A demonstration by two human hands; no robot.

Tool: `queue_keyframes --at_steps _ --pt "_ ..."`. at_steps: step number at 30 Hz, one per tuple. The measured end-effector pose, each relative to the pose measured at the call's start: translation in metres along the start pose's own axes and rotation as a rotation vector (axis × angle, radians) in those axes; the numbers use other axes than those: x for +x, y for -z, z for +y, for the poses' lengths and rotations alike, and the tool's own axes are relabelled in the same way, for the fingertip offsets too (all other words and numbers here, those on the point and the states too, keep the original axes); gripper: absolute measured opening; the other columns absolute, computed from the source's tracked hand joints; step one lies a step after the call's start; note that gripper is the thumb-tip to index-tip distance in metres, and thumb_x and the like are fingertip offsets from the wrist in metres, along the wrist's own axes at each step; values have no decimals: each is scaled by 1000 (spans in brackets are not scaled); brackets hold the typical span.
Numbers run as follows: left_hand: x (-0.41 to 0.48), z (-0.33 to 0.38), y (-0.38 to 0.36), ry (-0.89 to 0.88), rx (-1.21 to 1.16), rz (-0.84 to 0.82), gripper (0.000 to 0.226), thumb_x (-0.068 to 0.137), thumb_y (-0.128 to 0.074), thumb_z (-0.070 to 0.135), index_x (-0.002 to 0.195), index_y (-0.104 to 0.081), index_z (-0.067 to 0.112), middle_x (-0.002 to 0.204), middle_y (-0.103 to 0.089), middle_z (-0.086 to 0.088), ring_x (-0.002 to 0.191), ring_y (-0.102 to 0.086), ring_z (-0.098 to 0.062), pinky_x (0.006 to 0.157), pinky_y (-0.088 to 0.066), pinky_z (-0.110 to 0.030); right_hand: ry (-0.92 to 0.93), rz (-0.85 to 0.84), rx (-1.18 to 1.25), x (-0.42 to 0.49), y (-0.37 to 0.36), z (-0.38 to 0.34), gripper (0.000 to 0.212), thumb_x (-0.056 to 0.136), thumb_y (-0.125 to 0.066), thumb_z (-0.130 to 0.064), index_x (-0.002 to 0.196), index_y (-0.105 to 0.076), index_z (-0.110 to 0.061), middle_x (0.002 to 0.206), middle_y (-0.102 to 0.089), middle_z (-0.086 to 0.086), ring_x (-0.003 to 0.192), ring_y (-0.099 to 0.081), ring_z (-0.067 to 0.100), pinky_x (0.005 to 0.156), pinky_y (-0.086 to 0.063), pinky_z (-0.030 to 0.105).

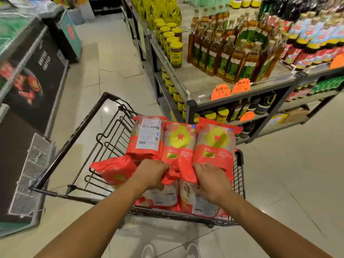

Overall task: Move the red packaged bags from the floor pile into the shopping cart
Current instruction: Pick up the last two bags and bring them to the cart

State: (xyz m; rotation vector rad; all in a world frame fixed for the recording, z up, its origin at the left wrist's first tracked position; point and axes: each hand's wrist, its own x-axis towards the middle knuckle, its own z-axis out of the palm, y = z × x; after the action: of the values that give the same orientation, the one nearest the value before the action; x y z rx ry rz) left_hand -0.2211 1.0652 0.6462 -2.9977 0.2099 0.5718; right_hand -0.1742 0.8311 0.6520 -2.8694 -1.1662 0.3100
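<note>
Two shoes (192, 250) are seen at the bottom edge on the tiled floor (279, 183), and both forearms are stretched over the near rim of the black wire shopping cart (239, 175). At lower centre, three upper bags (179, 146) are held side by side in the right half of the basket. Their crimped lower ends are gripped by the curled fingers of the left hand (151, 172) and the right hand (212, 181). Beneath and to the left, lower bags (114, 173) are lain flat on the basket bottom. The left half of the basket is left open, with floor seen through the wires. Beyond the cart's far right corner, a shelf unit (201, 84) is stocked with oil bottles (230, 60) and jars (176, 54). Freezer cabinets (35, 71) are lined along the left edge, and an open aisle is left between them towards the upper centre.
</note>
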Motion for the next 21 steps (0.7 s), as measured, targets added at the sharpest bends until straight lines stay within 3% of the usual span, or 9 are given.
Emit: queue_keyframes --at_steps 8,13,21 --pt "20 -17 -15 -68 28 -54 74 76 -82 44 136 -46 20 118 -66 -6 107 -66 -31 84 -52 -41 -52 -62 -75 20 -9 -9 72 82 -73 -50 139 -40 -21 130 -58 3 118 -54 26 98 -45 40" --pt "24 -27 -20 -89 0 -58 67 77 -82 45 128 -46 20 121 -64 -4 109 -64 -28 88 -54 -41 -78 -58 -102 24 -13 -12 78 81 -74 -51 143 -39 -21 132 -57 4 122 -52 27 104 -40 43" --pt "23 -41 -18 -122 -36 -51 86 73 -77 63 140 -41 23 130 -59 -3 116 -58 -27 97 -49 -42 -108 -36 -48 18 -8 -15 80 81 -56 -69 145 -40 -23 134 -52 3 123 -49 25 108 -36 42"
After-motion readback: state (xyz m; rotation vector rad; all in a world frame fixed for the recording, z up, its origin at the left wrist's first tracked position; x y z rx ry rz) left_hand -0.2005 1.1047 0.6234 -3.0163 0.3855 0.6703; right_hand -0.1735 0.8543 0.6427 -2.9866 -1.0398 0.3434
